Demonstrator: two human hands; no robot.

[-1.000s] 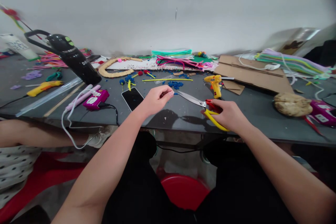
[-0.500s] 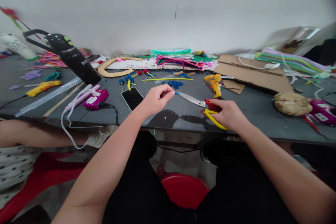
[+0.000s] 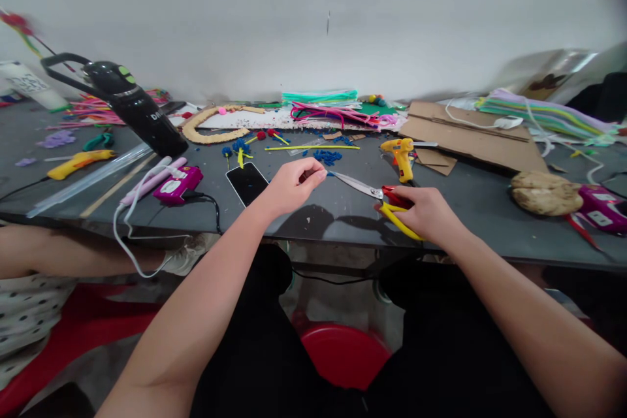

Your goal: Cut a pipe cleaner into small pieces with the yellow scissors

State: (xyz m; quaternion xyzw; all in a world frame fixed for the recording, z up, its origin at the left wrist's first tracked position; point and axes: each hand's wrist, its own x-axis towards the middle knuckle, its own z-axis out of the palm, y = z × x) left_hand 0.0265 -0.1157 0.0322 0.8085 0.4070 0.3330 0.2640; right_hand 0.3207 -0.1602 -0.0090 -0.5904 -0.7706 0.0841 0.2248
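I see, through the head camera, the right hand (image 3: pixel 431 214) holding scissors (image 3: pixel 357 185), tips at a blue bit (image 3: pixel 330 174) the left hand (image 3: pixel 295 184) pinches.

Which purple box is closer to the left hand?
The purple box just left of the phone is closer to the left hand. The other purple box sits far over to the right, beside a lumpy tan thing.

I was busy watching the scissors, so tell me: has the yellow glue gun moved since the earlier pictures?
No. Judged against the brown cardboard beside it, the yellow glue gun shows no visible shift in any direction.
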